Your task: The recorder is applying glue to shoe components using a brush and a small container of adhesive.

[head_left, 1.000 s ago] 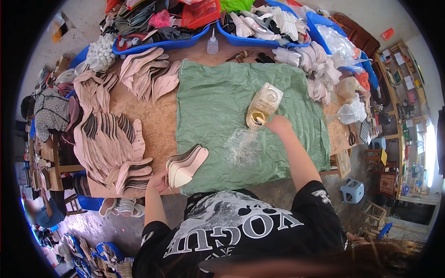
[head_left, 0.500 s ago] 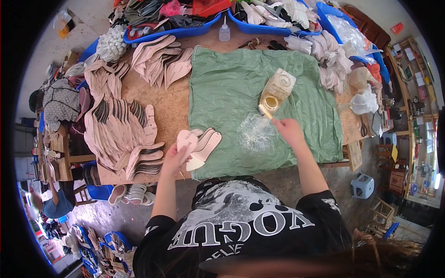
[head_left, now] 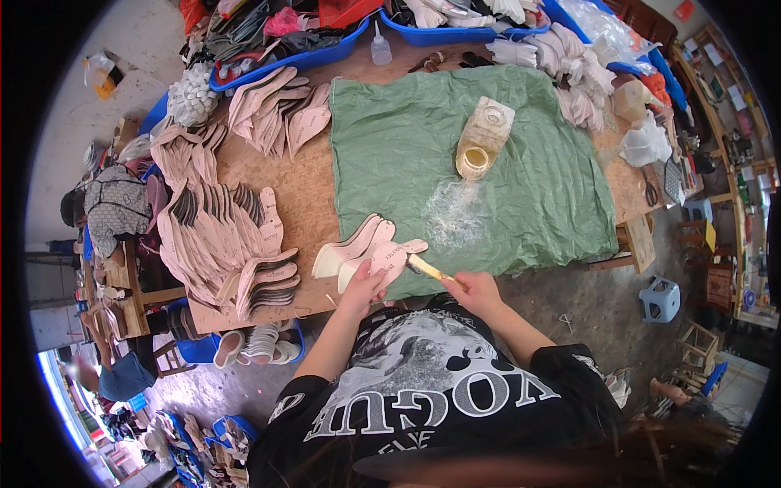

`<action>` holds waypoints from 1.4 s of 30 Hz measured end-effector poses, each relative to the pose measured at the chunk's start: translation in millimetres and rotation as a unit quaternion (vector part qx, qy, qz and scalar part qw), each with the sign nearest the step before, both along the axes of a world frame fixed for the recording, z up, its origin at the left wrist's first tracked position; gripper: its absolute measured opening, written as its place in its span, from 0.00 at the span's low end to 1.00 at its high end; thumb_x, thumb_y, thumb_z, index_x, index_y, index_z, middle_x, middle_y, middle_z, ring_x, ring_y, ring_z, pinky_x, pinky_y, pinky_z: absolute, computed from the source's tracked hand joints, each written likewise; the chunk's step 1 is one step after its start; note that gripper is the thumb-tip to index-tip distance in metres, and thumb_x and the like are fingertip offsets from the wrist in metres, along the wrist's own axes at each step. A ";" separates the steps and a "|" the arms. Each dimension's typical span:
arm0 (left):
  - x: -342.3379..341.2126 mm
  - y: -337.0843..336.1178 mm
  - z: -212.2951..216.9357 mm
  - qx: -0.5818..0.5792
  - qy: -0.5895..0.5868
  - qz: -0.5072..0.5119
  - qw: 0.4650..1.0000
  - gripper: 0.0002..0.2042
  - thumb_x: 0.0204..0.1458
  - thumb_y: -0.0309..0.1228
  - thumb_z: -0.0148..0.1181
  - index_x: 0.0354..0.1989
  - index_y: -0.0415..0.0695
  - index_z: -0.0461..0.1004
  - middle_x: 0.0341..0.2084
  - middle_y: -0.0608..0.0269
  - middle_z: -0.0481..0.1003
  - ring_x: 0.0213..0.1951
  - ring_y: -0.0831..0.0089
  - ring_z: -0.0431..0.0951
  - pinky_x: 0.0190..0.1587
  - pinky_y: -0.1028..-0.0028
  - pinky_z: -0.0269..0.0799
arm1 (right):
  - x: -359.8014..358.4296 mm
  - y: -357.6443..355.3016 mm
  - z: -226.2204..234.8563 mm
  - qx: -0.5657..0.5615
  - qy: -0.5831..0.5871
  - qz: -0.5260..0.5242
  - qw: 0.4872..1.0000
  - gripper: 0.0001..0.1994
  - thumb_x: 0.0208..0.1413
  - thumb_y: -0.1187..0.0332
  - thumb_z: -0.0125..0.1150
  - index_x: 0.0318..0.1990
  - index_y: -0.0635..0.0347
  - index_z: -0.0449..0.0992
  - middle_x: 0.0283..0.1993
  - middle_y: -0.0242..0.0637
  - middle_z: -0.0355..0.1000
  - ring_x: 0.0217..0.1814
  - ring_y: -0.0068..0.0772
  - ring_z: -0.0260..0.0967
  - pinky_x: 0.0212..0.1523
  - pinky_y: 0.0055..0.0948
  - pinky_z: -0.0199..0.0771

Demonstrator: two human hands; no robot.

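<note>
My left hand [head_left: 364,290] is closed on the heel part of a pale pink insole [head_left: 389,263], held over the near edge of the green sheet [head_left: 390,154]. A brush [head_left: 433,270] with a yellowish handle is gripped in my right hand [head_left: 475,291]. Its dark bristle end meets or nearly meets the insole's edge; I cannot tell which. Just beyond my left hand, a few more insoles [head_left: 358,237] lie overlapped, partly covered by the held one. Farther off on the sheet stands a glue-stained pot [head_left: 473,162] with a round open mouth, joined to a boxy yellowish container [head_left: 493,120].
Rows of stacked insoles [head_left: 215,236] cover the table's left side. A whitish dried smear [head_left: 457,213] marks the sheet. Blue bins [head_left: 305,58] and a squeeze bottle [head_left: 381,47] line the far edge. Scissors [head_left: 650,192] lie at right; a blue-grey stool [head_left: 660,298] stands on the floor.
My right hand has brought the brush from the pot's mouth toward me, to the insole. My left hand has moved the insole right and turned it so its other end points right.
</note>
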State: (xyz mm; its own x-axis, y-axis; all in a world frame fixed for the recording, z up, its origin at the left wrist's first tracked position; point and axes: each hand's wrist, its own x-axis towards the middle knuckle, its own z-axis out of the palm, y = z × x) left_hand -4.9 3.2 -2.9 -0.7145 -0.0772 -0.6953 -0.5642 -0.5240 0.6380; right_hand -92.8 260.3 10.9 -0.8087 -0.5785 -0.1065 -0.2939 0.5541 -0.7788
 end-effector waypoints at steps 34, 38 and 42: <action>12.0 -39.7 -2.1 -0.251 -0.034 -0.212 0.944 0.12 0.52 0.30 0.61 0.41 0.37 0.73 0.22 0.67 0.74 0.17 0.82 0.68 0.20 0.80 0.63 | -41.8 -47.5 -13.3 0.121 -0.121 0.105 0.980 0.25 0.53 0.45 0.52 0.21 0.60 0.75 0.22 0.47 0.71 0.27 0.53 0.70 0.29 0.46 0.68; 12.7 -29.5 6.3 -0.295 -0.065 -0.205 0.931 0.12 0.50 0.34 0.64 0.30 0.35 0.77 0.18 0.66 0.74 0.17 0.82 0.71 0.20 0.78 0.65 | -26.0 -54.3 1.1 0.074 -0.096 0.111 0.986 0.25 0.53 0.45 0.52 0.20 0.60 0.74 0.20 0.47 0.70 0.26 0.52 0.69 0.28 0.46 0.67; 6.3 -19.5 20.8 -0.325 -0.072 -0.205 0.921 0.14 0.49 0.37 0.65 0.29 0.35 0.78 0.17 0.65 0.74 0.17 0.83 0.71 0.21 0.79 0.65 | -25.6 -52.9 8.0 0.101 -0.057 0.117 0.986 0.24 0.53 0.46 0.51 0.22 0.60 0.75 0.21 0.45 0.71 0.26 0.52 0.70 0.29 0.46 0.69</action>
State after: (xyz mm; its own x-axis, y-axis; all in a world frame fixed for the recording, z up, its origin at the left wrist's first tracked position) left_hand 1.4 -16.2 18.0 -0.6800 -0.2547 -0.6876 -0.7331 0.2165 0.6448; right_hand -118.5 207.4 18.9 -0.6324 -0.7055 -0.3199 -0.3492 0.6283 -0.6952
